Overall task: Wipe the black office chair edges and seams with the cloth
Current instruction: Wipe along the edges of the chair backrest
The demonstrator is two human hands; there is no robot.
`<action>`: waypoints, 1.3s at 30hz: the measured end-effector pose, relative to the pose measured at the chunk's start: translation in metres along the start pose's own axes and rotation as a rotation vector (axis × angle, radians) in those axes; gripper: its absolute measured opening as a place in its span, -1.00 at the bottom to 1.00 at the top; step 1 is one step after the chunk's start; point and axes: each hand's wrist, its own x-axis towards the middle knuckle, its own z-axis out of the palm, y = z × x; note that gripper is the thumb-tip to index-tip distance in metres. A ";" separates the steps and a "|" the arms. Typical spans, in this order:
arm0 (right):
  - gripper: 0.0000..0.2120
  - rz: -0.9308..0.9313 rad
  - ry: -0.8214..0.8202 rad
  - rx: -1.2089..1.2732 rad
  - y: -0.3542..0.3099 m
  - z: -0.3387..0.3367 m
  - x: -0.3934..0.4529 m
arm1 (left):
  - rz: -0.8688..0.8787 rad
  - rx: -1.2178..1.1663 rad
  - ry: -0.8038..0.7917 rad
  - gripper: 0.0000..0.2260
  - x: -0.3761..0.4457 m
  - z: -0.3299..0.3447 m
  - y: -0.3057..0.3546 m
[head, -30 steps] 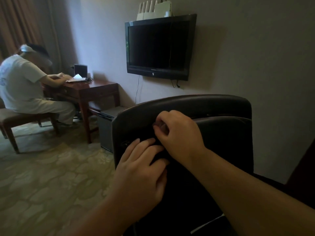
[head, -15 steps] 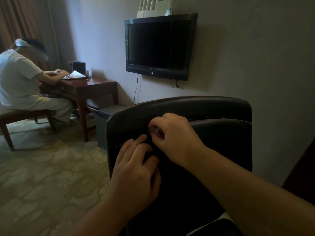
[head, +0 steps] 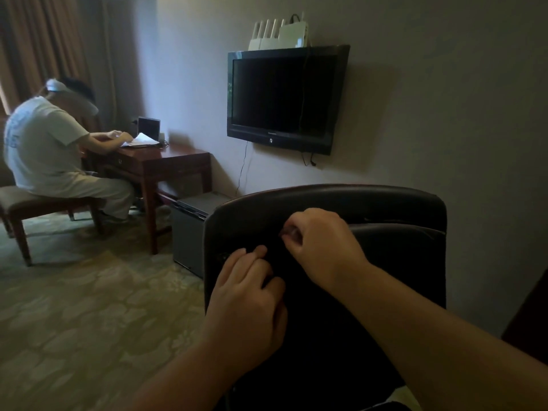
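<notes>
1. Black office chair (head: 385, 203) right up front, just below the wall TV (head: 284, 99), backrest facing the wall.
2. Left hand (head: 246, 295) flat on the backrest, fingers straight.
3. Right hand (head: 323, 244) clenched near the top seam; cloth not visible, can't tell if gripped.

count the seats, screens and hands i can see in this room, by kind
Seats: 2, the black office chair and the wooden chair at the desk.
Screens: 1, the wall TV.
Hands: 3, the left hand and right hand on the chair back, plus the seated person's hand.
Total: 6
</notes>
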 end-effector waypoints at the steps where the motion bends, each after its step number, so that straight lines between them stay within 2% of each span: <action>1: -0.93 -0.009 -0.010 0.005 0.001 0.000 -0.002 | -0.007 -0.007 -0.005 -0.78 0.002 -0.001 0.002; 3: -0.93 -0.021 0.026 0.044 0.005 0.000 -0.007 | -0.015 -0.031 -0.015 -0.77 0.006 -0.004 0.006; 6: -0.84 0.093 0.232 0.173 0.026 -0.004 -0.014 | 0.035 -0.048 -0.030 -0.78 0.017 -0.007 0.013; 8: -0.85 0.114 0.265 0.148 0.037 -0.005 -0.018 | 0.045 -0.061 -0.052 -0.76 0.025 -0.005 0.015; 13: -0.93 0.066 0.250 0.034 0.037 -0.007 -0.005 | 0.017 -0.020 -0.111 -0.71 0.025 0.004 0.011; 15: -0.95 0.068 0.186 -0.015 0.032 -0.005 0.001 | 0.009 -0.001 -0.119 -0.71 0.024 0.006 0.011; 18: -0.87 0.034 0.081 -0.084 0.027 0.003 0.002 | -0.014 0.011 -0.124 -0.69 0.024 0.007 0.011; 23: -0.86 0.115 0.112 -0.091 0.036 -0.005 0.003 | -0.005 0.009 -0.111 -0.72 0.026 0.011 0.009; 27: -0.94 0.045 -0.017 -0.095 0.031 -0.008 0.005 | 0.005 0.048 -0.100 -0.68 0.027 0.014 0.010; 31: -0.93 0.127 0.061 -0.087 0.033 -0.009 0.006 | 0.008 0.062 -0.098 -0.71 0.028 0.015 0.010; 34: -0.95 0.102 0.013 -0.080 0.028 -0.004 0.004 | 0.009 0.070 -0.105 -0.69 0.028 0.016 0.009; 39: -0.97 0.144 0.041 -0.032 0.031 -0.008 0.001 | 0.009 0.070 -0.100 -0.69 0.029 0.017 0.010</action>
